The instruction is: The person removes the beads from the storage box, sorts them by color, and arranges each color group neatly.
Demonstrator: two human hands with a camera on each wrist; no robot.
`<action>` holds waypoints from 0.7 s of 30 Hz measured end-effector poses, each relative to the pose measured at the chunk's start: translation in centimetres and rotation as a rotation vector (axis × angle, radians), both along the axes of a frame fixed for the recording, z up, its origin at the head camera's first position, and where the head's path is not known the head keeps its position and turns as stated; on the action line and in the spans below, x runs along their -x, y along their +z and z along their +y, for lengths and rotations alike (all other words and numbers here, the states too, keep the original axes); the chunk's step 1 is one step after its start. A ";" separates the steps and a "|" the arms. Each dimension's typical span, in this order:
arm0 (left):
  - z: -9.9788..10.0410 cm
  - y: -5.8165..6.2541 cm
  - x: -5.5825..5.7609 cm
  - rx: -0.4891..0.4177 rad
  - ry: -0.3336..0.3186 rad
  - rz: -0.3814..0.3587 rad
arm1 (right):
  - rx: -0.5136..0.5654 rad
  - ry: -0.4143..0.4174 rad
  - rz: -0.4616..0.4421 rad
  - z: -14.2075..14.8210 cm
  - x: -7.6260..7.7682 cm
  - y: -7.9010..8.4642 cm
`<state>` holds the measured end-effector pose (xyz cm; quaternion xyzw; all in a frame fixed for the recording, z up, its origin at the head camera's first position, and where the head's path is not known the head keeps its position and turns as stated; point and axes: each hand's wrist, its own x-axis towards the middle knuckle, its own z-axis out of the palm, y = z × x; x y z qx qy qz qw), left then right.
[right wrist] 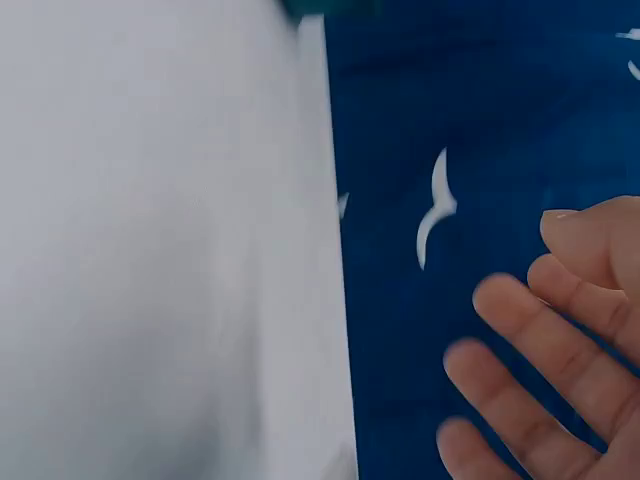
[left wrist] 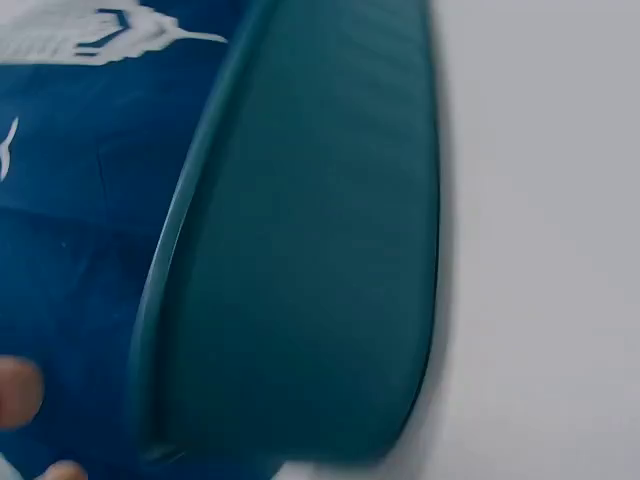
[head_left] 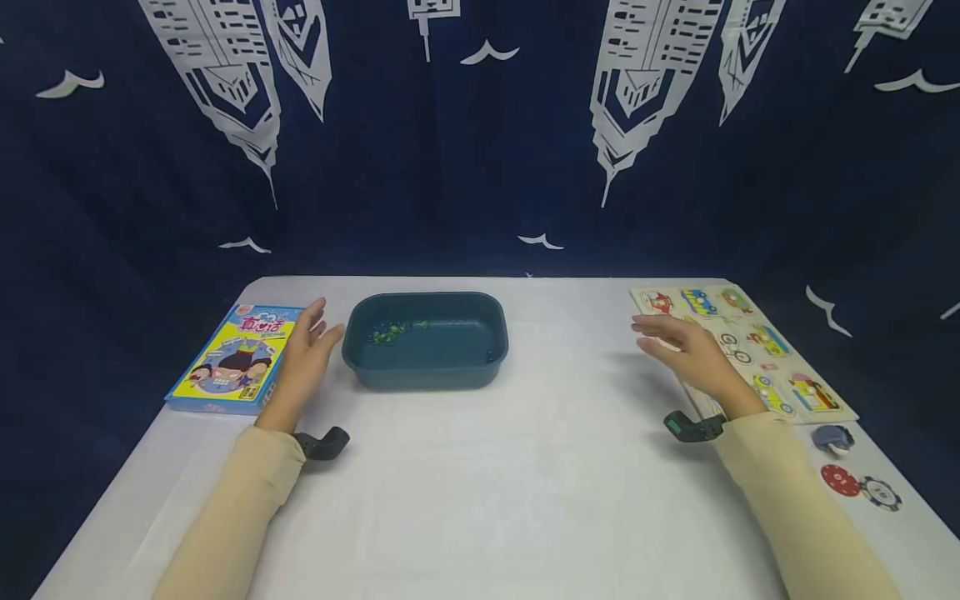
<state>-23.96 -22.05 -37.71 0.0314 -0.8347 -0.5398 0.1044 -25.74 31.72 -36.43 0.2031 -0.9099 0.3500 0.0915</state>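
Note:
My left hand [head_left: 302,357] hovers between a blue and yellow card-game box [head_left: 236,367] and a teal plastic basin [head_left: 427,379], its fingers loosely extended. It overlaps the box's right edge in the head view and holds nothing. Small green and blue bits [head_left: 388,332] lie inside the basin at its left. The basin's outer wall [left wrist: 310,240] fills much of the left wrist view, with only two fingertips at that view's lower left. My right hand [head_left: 693,358] is held over the near-left side of a wooden picture board [head_left: 787,367], fingers spread and nothing in them [right wrist: 550,370].
Near the table's right edge lie a small dark blue object [head_left: 832,438], a red round chip [head_left: 840,480] and a black-and-white round chip [head_left: 881,493]. A navy curtain [head_left: 480,183] with white prints hangs behind the white table [head_left: 510,492].

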 end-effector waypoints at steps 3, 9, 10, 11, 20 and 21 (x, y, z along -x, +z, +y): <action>0.7 -1.0 1.0 -0.240 0.013 -0.119 | 0.120 0.090 -0.063 -1.8 1.0 0.3; 1.4 -3.0 2.5 -0.373 -0.116 -0.099 | 0.250 0.210 -0.246 -6.1 3.3 1.6; 1.4 -3.3 2.6 -0.369 -0.141 -0.076 | 0.256 0.227 -0.278 -6.8 3.6 1.7; 1.3 -3.5 2.8 -0.366 -0.161 -0.057 | 0.258 0.243 -0.306 -7.5 4.0 1.9; 0.8 -5.2 2.9 -0.184 -0.246 0.048 | 0.298 0.372 -0.457 -13.3 6.4 2.6; 0.8 -5.3 2.9 -0.176 -0.246 0.053 | 0.299 0.378 -0.468 -14.0 6.6 2.9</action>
